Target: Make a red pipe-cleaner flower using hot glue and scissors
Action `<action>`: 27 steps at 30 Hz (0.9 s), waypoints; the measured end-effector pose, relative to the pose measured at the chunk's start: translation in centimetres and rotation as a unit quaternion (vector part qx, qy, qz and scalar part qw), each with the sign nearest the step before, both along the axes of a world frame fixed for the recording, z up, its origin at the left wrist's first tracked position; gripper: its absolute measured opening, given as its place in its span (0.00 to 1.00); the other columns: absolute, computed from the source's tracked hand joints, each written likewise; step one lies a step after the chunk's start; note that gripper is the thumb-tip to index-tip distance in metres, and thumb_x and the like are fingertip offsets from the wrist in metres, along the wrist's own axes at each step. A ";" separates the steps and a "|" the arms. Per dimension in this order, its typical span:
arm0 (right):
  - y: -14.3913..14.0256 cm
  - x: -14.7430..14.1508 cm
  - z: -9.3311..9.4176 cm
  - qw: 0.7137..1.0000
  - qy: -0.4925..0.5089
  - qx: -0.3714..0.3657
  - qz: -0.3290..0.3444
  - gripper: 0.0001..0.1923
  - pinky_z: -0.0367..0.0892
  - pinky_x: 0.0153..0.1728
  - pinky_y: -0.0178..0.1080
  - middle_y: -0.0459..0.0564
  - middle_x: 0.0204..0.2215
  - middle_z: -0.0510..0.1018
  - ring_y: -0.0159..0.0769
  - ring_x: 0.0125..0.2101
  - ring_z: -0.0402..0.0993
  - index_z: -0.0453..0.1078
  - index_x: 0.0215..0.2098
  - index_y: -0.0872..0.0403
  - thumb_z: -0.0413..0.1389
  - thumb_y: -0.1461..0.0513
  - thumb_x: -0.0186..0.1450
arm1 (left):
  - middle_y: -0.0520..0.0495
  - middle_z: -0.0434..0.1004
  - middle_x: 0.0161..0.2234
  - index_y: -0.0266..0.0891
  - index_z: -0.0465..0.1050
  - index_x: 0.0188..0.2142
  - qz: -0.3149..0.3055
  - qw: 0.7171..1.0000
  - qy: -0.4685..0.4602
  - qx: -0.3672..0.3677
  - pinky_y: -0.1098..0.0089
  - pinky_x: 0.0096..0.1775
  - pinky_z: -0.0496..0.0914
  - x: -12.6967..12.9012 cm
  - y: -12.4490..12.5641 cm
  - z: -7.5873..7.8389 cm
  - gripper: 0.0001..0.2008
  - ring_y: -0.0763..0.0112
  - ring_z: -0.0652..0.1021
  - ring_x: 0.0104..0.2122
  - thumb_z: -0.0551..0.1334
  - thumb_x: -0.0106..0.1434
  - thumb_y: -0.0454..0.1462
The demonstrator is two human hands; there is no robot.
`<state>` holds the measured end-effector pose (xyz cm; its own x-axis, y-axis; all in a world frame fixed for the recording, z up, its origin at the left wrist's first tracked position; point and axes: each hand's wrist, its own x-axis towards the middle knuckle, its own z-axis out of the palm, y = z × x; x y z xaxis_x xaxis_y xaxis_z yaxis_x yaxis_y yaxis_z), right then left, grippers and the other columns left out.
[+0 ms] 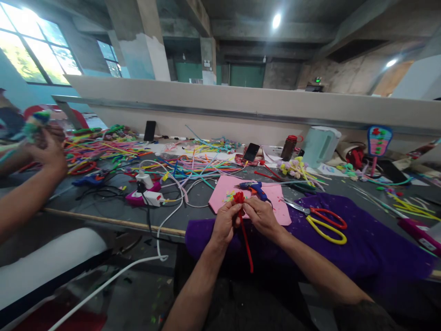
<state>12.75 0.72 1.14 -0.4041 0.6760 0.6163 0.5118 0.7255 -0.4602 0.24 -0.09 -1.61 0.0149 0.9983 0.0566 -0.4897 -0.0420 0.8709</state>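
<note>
Between my fingertips is a red pipe cleaner [245,246], bunched into a small curled knot at the top, with one straight end hanging down below. My left hand [225,221] pinches it from the left, and my right hand [260,215] closes on it from the right; their fingertips meet just under the knot. Behind them lies a pink foam sheet [220,187] with small coloured scraps. A blue glue gun [257,188] rests on that sheet. To the right, scissors [325,224] with one red and one yellow handle lie on purple cloth [358,230].
Loose pipe cleaners [106,149] cover the back left of the table. A power strip [146,197] with a white cable sits left of me. Farther back are a brown bottle [289,147] and a pale green pitcher [320,145]. A co-worker's hands [50,149] hold something fuzzy at left.
</note>
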 end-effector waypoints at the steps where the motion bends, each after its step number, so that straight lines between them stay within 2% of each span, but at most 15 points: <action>1: -0.1 0.0 0.0 1.000 -0.001 0.001 0.000 0.13 0.56 0.29 0.33 0.46 0.23 0.68 0.30 0.27 0.65 0.64 0.25 0.54 0.43 0.63 0.64 | 0.58 0.63 0.14 0.35 0.67 0.28 -0.001 1.000 0.000 -0.001 0.79 0.13 0.48 0.0 0.0 0.0 0.10 0.85 0.59 0.10 0.62 0.49 0.40; 13: 0.0 0.0 -0.1 1.000 -0.012 0.019 0.000 0.13 0.57 0.28 0.33 0.46 0.22 0.67 0.30 0.26 0.64 0.63 0.25 0.54 0.42 0.63 0.65 | 0.58 0.64 0.15 0.35 0.67 0.28 -0.011 1.000 0.000 -0.005 0.78 0.13 0.48 0.0 0.2 -0.3 0.10 0.85 0.59 0.10 0.62 0.49 0.40; 22: 0.3 0.2 -0.7 0.992 -0.089 0.065 -0.055 0.13 0.56 0.29 0.32 0.49 0.26 0.71 0.31 0.29 0.66 0.67 0.31 0.55 0.43 0.61 0.65 | 0.58 0.63 0.14 0.36 0.66 0.27 -0.025 1.000 -0.013 -0.012 0.79 0.14 0.49 -0.1 0.2 -0.3 0.10 0.85 0.59 0.10 0.62 0.49 0.41; 24: 0.4 0.4 -0.7 0.993 -0.084 0.056 -0.062 0.14 0.57 0.30 0.32 0.50 0.26 0.72 0.31 0.29 0.67 0.67 0.29 0.55 0.43 0.60 0.65 | 0.57 0.65 0.15 0.36 0.66 0.27 -0.008 1.000 -0.024 -0.015 0.79 0.14 0.50 -0.1 0.2 -0.3 0.11 0.85 0.60 0.10 0.63 0.49 0.41; 27: 0.6 0.5 -0.5 0.997 -0.048 0.005 -0.064 0.17 0.57 0.28 0.31 0.48 0.21 0.71 0.29 0.24 0.66 0.66 0.24 0.56 0.43 0.58 0.65 | 0.55 0.69 0.19 0.35 0.67 0.27 0.022 0.998 -0.052 -0.025 0.79 0.14 0.50 -0.2 0.3 -0.1 0.12 0.86 0.61 0.11 0.65 0.46 0.41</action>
